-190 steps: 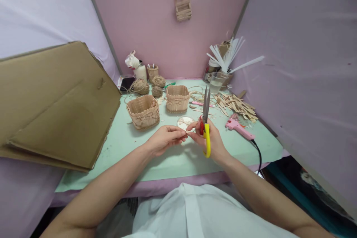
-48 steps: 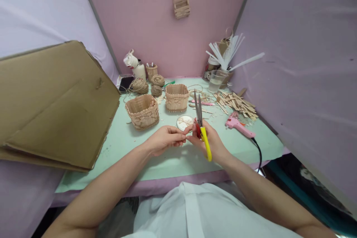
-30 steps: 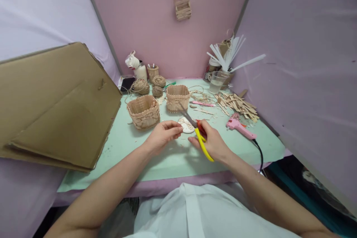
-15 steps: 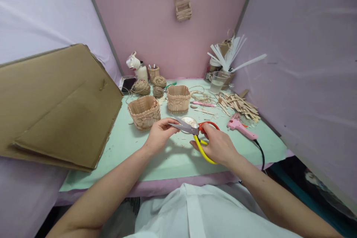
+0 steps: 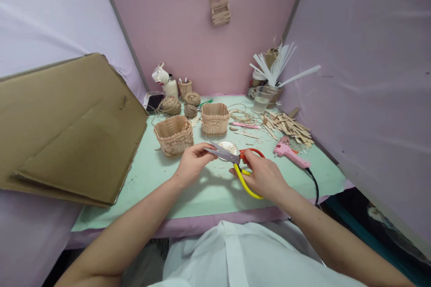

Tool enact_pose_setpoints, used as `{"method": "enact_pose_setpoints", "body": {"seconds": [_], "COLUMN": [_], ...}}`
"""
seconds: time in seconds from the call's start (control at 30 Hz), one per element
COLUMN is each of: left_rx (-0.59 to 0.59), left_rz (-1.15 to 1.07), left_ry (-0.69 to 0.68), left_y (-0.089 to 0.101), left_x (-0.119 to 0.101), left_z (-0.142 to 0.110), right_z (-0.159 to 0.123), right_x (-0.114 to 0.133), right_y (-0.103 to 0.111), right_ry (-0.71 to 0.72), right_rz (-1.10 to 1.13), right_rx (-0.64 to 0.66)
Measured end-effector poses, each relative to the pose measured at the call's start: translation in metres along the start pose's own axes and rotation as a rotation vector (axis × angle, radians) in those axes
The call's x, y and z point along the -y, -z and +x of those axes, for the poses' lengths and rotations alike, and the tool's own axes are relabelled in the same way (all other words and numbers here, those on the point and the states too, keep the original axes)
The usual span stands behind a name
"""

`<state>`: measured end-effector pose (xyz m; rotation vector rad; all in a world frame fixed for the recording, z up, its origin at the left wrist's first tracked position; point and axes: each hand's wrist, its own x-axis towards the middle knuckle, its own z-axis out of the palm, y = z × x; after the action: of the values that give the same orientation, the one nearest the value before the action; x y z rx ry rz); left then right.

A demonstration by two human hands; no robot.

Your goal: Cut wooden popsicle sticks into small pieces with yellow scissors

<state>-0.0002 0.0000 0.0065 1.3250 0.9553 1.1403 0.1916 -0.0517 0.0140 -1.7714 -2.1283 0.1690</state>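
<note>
Mint tabletop (image 5: 198, 199), pink wall (image 5: 168, 22); right hand (image 5: 264, 172) around scissors (image 5: 235, 158), left hand (image 5: 191, 164) pinched, contents unclear

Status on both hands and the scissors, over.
Right hand gripping scissors, blades parted. Left hand at blade tips, anything pinched too small to tell. Dish partly hidden behind blades.

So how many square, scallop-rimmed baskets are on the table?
2: the nearer basket stands beyond the left hand; the farther basket stands beyond the scissors. The cardboard might hide more.
</note>
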Motion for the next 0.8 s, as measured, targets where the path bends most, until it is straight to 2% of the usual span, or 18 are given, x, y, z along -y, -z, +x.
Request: {"method": "enact_pose_setpoints", "body": {"seconds": [0.23,0.4,0.53,0.63,0.8], "left_rx": [0.054,0.104,0.219,0.298,0.366], "left_rz": [-0.033,-0.156,-0.196,-0.169,-0.131], "left_ry": [0.027,0.176,0.370,0.439,0.445], "left_y": [-0.001,-0.002,-0.003,-0.003,-0.004], "left_x": [-0.001,-0.003,-0.005,-0.006,-0.007], "left_z": [0.000,0.000,-0.001,-0.002,-0.003], "right_z": [0.001,0.009,0.013,0.012,0.008], "right_x": [-0.006,-0.009,0.002,0.011,0.017], "right_y": [0.001,-0.003,-0.006,-0.007,-0.008], "right_ry": [-0.017,-0.067,-0.044,0.019,0.027], "right_rz": [0.093,0.552,0.872,0.987,1.038], "right_rx": [0.026,0.050,-0.035,-0.051,-0.012]}}
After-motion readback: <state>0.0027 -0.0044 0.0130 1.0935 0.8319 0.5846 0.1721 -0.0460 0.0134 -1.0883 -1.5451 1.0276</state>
